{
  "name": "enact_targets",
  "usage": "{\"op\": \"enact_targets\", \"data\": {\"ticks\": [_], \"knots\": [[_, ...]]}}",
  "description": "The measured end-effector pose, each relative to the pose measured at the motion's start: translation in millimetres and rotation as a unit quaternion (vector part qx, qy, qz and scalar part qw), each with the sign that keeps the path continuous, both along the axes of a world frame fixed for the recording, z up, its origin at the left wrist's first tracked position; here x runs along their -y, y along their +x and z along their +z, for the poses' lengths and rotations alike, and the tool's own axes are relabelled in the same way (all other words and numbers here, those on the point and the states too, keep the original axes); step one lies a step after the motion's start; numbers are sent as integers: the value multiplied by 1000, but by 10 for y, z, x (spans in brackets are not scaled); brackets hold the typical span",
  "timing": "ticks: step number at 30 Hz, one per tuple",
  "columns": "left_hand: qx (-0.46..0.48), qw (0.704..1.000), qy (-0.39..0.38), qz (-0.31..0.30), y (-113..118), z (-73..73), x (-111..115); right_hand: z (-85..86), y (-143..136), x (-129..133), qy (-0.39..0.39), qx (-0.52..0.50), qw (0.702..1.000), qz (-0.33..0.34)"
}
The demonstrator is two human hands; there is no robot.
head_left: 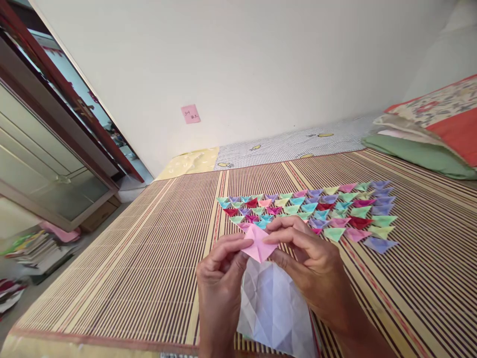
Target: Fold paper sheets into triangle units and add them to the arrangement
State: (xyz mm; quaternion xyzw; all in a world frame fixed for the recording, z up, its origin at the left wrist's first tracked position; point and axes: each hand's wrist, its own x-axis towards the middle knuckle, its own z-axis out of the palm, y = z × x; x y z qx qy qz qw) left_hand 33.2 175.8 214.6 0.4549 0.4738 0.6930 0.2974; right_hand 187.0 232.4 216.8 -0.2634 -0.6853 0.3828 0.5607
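Note:
Between my two hands is a small pink origami paper (260, 251), folded to a diamond with creases meeting at its middle. My left hand (222, 271) pinches its left corner between thumb and fingers. On the other side, my right hand (307, 258) grips the right corner the same way. Below the hands lies a stack of creased, pale lavender paper sheets (278, 308), partly covered by my hands. Beyond them, rows of folded paper pieces (359, 222) in many colours rest on the striped bamboo mat (149, 258); my right hand hides some of them.
Against the white wall, a patterned cloth (276, 149) runs along the mat's far edge. A green cushion (421, 154) and a red floral one (454, 124) lie at the right. A pink note (191, 114) is on the wall. At left are a glass-panelled door (40, 159) and stacked books (33, 248).

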Motion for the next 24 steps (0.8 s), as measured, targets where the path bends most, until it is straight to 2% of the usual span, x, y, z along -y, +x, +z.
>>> {"op": "enact_targets", "data": {"ticks": [10, 17, 24], "knots": [[-62, 997, 31, 19, -7, 13, 6, 45, 15, 21, 16, 5, 1000, 8], [-65, 996, 29, 59, 96, -12, 29, 52, -16, 43, 44, 24, 998, -31], [-117, 986, 39, 115, 147, -53, 23, 65, -31, 59, 53, 26, 997, -49]]}}
